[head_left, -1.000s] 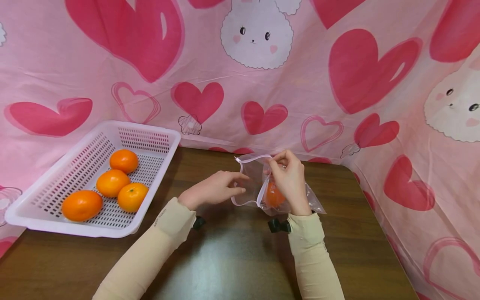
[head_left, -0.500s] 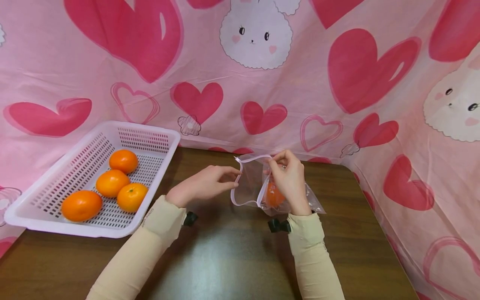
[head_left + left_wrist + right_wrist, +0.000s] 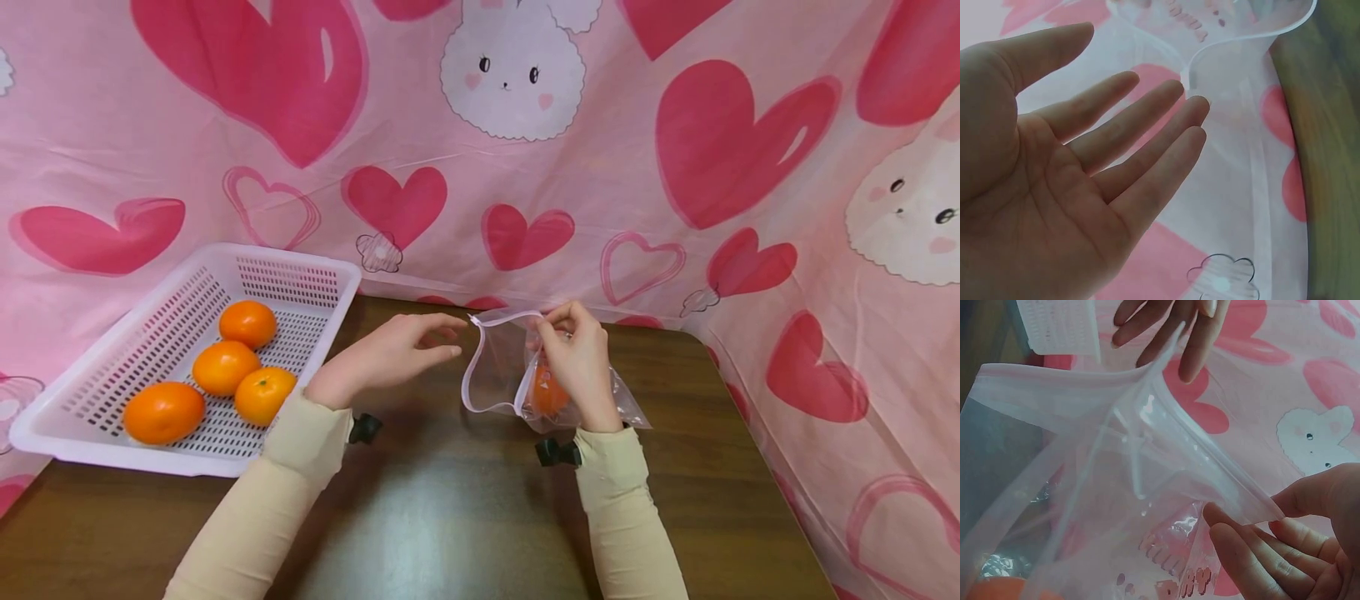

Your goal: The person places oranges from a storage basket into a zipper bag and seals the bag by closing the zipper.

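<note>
A clear zip bag (image 3: 495,367) with a whitish zip rim stands with its mouth agape toward the left. Inside it sits an orange (image 3: 550,392), partly covered by my right hand (image 3: 581,358). Thumb and fingertips of that hand pinch the bag's rim, as the right wrist view also shows. My left hand (image 3: 397,354) hovers just left of the bag's mouth, fingers extended and nothing in them. In the left wrist view its palm (image 3: 1041,200) is bare, and the fingertips overlap the corner of the bag (image 3: 1235,37).
At the left a white perforated basket (image 3: 90,454) holds several oranges (image 3: 225,367). The brown wooden table (image 3: 435,517) ends at the back and right against a pink cloth (image 3: 465,183) printed with hearts.
My left hand has drawn back leftward from the bag's mouth, after its fingers were at the left rim. The right hand keeps its pinch, and the bag stays in place.
</note>
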`<action>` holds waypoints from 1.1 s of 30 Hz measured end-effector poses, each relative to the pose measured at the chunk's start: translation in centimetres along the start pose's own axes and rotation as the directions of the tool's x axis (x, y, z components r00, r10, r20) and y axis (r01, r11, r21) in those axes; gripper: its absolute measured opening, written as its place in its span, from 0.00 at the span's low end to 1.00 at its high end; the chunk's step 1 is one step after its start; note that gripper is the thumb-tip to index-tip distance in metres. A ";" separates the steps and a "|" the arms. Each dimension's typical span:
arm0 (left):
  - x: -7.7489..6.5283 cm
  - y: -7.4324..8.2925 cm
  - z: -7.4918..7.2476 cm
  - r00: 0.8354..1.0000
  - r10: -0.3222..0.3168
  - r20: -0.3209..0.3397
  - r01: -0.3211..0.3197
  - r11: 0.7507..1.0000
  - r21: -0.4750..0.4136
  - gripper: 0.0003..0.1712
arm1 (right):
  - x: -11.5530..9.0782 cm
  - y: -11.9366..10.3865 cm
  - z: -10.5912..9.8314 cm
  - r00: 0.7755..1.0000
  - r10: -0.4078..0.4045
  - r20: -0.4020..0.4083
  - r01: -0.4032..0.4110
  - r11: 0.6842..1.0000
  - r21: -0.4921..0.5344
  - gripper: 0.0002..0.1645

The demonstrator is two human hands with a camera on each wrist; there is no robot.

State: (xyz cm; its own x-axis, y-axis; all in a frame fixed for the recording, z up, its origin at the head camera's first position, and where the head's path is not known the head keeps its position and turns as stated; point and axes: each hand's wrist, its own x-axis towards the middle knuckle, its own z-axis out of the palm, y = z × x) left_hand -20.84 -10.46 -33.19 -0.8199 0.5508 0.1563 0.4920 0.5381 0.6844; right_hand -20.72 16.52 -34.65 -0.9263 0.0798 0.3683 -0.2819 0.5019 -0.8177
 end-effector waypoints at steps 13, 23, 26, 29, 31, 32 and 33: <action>-0.7 0.7 -2.2 0.997 -0.035 -0.069 0.037 0.999 0.029 0.27 | -0.1 0.2 0.1 1.000 0.000 -0.001 0.000 1.000 0.012 0.07; -0.7 0.6 -3.5 0.991 -0.017 -0.134 0.019 1.000 0.017 0.27 | -0.1 0.3 0.1 1.000 -0.001 0.003 0.001 1.000 0.014 0.07; -0.7 0.6 -3.8 0.988 -0.019 -0.153 0.024 0.999 0.028 0.28 | -0.1 0.2 0.1 1.000 0.001 0.005 -0.001 1.000 0.014 0.07; -0.8 0.7 -4.3 0.987 -0.035 -0.160 0.040 0.999 0.028 0.28 | -0.1 0.2 0.1 1.000 0.002 0.005 -0.002 1.000 0.020 0.06; -0.9 0.7 -4.7 0.986 -0.053 -0.159 0.058 0.998 0.024 0.29 | -0.1 0.2 0.1 1.000 0.005 0.007 -0.005 1.000 0.030 0.06; -0.9 0.8 -4.9 0.986 -0.061 -0.158 0.065 0.998 0.024 0.29 | -0.1 0.2 0.1 1.000 0.007 0.008 -0.007 0.999 0.032 0.06; -1.0 0.8 -5.1 0.985 -0.071 -0.159 0.076 0.997 0.027 0.29 | -0.1 0.2 0.1 1.000 0.007 0.009 -0.007 0.999 0.034 0.06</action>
State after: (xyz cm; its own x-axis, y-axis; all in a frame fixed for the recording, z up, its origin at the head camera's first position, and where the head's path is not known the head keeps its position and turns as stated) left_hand -21.09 -13.82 -29.20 -0.8888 0.4029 0.2183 0.4358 0.5958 0.6746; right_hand -20.72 16.57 -34.87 -0.9303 0.0760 0.3588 -0.2834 0.4718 -0.8349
